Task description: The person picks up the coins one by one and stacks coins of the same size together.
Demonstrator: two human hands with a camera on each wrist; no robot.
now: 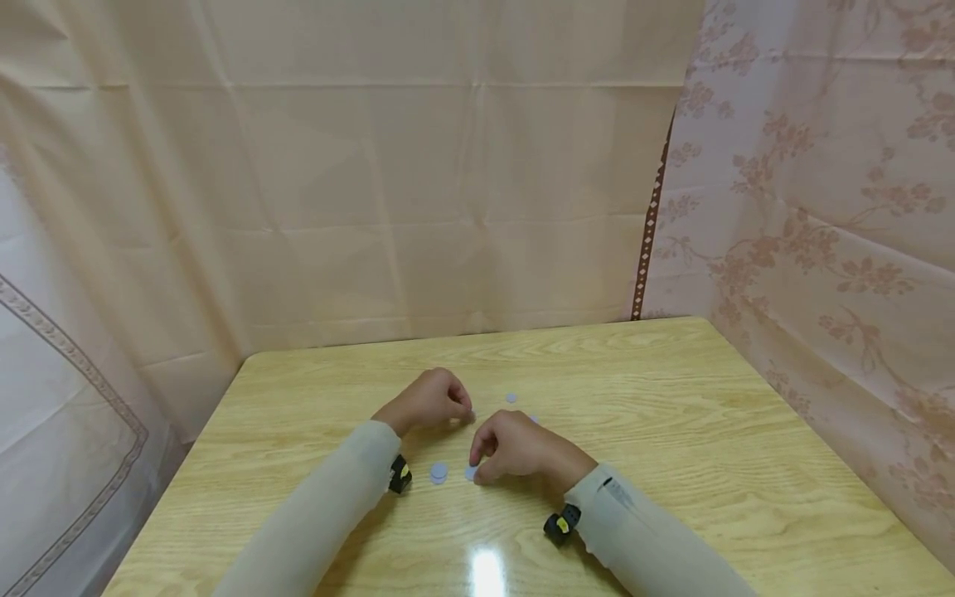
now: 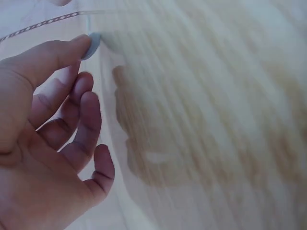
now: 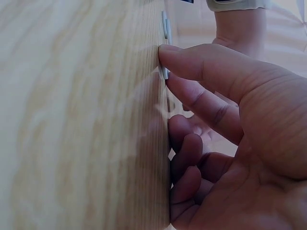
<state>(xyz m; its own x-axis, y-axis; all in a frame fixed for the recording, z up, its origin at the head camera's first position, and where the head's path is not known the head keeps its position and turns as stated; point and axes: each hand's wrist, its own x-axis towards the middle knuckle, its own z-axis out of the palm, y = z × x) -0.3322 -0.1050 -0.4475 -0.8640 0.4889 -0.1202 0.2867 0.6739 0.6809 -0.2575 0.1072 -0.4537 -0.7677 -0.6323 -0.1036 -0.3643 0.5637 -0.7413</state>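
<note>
Between thumb and index finger, my left hand (image 1: 435, 398) pinches a small pale disc (image 2: 91, 46), which stands on edge just above or on the tabletop. The other fingers of that hand curl loosely. Nearer to me, my right hand (image 1: 515, 448) has thumb and forefinger on opposite edges of a white disc (image 1: 470, 473) that lies at the table surface. Left of it are two overlapping pale discs (image 1: 438, 473). A smaller disc (image 1: 511, 398) lies beyond the right hand, and another disc (image 1: 533, 418) is partly hidden behind that hand.
The wooden table (image 1: 634, 381) has its far edge along a beige curtain (image 1: 418, 166). A flowered cloth (image 1: 836, 232) hangs on the right side. Each wrist carries a small black camera, and light glares on the near tabletop.
</note>
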